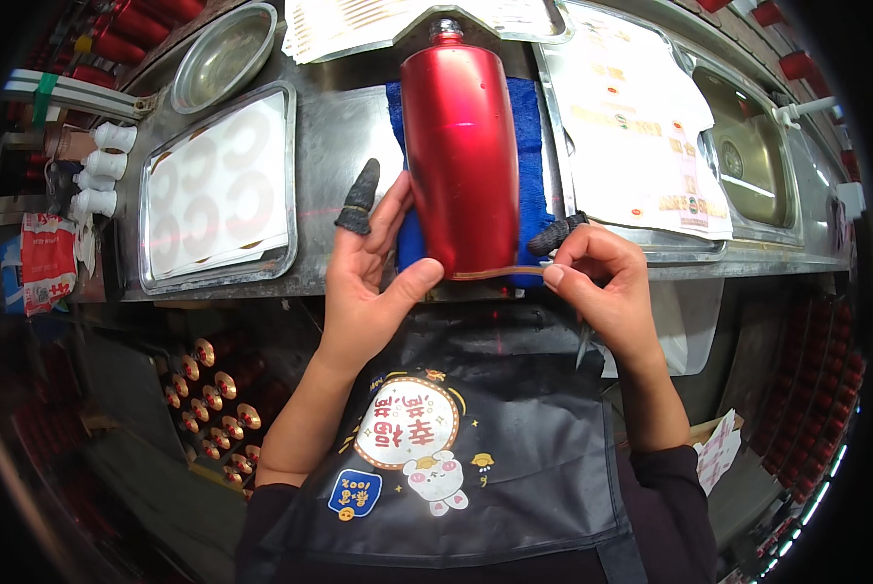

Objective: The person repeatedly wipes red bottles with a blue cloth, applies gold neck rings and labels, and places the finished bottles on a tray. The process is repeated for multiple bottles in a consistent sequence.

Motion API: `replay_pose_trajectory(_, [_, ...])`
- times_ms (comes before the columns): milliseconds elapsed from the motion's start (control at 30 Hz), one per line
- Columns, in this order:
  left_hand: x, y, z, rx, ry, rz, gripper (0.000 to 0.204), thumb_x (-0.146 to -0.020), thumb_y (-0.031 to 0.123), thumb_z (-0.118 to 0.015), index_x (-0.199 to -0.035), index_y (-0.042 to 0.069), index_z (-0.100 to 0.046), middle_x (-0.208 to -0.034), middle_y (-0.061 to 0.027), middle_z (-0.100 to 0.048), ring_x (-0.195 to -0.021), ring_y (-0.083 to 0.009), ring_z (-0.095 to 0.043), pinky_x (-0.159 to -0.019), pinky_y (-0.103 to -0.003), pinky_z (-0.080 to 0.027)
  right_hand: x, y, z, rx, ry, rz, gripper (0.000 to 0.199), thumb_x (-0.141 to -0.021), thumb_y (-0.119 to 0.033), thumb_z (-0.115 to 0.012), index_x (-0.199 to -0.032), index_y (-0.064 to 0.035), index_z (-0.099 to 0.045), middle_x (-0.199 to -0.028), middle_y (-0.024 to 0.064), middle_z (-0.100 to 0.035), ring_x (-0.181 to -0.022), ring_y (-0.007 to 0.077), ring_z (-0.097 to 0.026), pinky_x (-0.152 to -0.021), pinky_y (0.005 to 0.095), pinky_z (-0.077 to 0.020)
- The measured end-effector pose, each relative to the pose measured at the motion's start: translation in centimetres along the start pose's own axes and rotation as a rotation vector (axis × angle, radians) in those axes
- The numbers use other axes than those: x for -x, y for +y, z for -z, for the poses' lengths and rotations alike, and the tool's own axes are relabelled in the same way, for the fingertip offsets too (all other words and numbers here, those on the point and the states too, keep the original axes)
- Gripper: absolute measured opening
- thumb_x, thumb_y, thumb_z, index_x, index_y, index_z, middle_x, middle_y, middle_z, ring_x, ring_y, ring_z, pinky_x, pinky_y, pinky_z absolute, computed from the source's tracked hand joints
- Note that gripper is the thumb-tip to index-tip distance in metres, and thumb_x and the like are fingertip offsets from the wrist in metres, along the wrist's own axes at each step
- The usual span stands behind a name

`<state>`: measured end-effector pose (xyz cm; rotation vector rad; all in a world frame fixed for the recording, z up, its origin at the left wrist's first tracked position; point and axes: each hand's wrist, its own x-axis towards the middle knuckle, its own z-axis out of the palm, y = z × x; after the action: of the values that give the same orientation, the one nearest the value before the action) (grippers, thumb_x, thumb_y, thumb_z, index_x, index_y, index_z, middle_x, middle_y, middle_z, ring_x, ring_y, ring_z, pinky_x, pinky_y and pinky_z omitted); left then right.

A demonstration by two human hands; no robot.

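Nearest, I see my left hand (368,282) cupping the glossy red metal bottle's (461,156) base, right hand (602,282) pinching a thin gold strip (500,272) against its lower edge, bottle lying on a blue cloth (529,127), steel tray of white sheets (217,190) beyond.

Small production workshop – stainless steel bench (349,127) across frame centre, metal trays (217,190) of printed label sheets (641,117) upper left and upper right, crates of identical red cylinders (212,389) lower left – batch labelling station, not a home.
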<state>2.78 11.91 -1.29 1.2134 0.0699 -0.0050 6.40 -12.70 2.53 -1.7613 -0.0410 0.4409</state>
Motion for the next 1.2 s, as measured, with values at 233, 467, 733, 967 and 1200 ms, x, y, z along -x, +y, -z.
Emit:
replay_pose_trajectory(233, [2.7, 1.3, 0.5, -0.809, -0.131, -0.319, 0.050, -0.078, 0.009, -0.078, -0.126, -0.003, -0.067, -0.157, -0.0294, -0.039, -0.141, -0.0409, -0.047, -0.116, -0.052, -0.031, 0.0, 0.2, 0.1, 0.010, 0.000, 0.004, 0.014, -0.084, -0.003, -0.072, -0.076, -0.0034, -0.061, -0.076, -0.0043, -0.055, -0.058, -0.0001, -0.048, -0.051, 0.0181, -0.0321])
replay_pose_trajectory(467, [2.5, 1.2, 1.3, -1.245, -0.213, -0.515, 0.034, -0.071, 0.017, -0.083, -0.104, 0.011, -0.080, -0.155, -0.0315, -0.040, -0.134, -0.0462, -0.052, -0.111, -0.066, -0.029, -0.2, 0.3, -0.1, 0.020, 0.001, -0.014, 0.015, -0.084, -0.004, -0.073, -0.076, -0.0030, -0.061, -0.077, -0.0041, -0.055, -0.065, 0.0002, -0.048, -0.058, 0.0183, -0.0344])
replay_pose_trajectory(733, [2.5, 1.8, 1.2, -1.318, -0.180, -0.576, 0.029, -0.070, 0.017, -0.083, -0.099, 0.012, -0.081, -0.154, -0.0311, -0.042, -0.132, -0.0480, -0.053, -0.112, -0.067, -0.027, -0.4, 0.8, -0.1, 0.036, 0.002, 0.019, 0.014, -0.085, -0.004, -0.073, -0.077, -0.0031, -0.061, -0.078, -0.0038, -0.057, -0.066, 0.0006, -0.049, -0.059, 0.0183, -0.0349])
replay_pose_trajectory(967, [1.4, 3.2, 0.1, -1.428, -0.244, -0.684, 0.035, -0.066, 0.016, -0.082, -0.101, 0.016, -0.079, -0.152, -0.0296, -0.045, -0.132, -0.0446, -0.054, -0.111, -0.067, -0.028, -0.8, 1.1, -0.2, -0.012, -0.013, 0.013, 0.015, -0.085, -0.004, -0.074, -0.078, -0.0040, -0.061, -0.076, -0.0054, -0.056, -0.066, -0.0004, -0.049, -0.058, 0.0177, -0.0346])
replay_pose_trajectory(1200, [0.3, 3.8, -1.7, -1.426, -0.274, -0.765, 0.015, -0.066, 0.017, -0.076, -0.080, 0.011, -0.074, -0.146, -0.0234, -0.055, -0.127, -0.0450, -0.058, -0.109, -0.068, -0.032, -0.9, 1.3, -0.1, -0.002, -0.036, 0.006, 0.014, -0.087, -0.004, -0.073, -0.080, -0.0010, -0.062, -0.087, -0.0006, -0.057, -0.070, 0.0024, -0.053, -0.061, 0.0192, -0.0408])
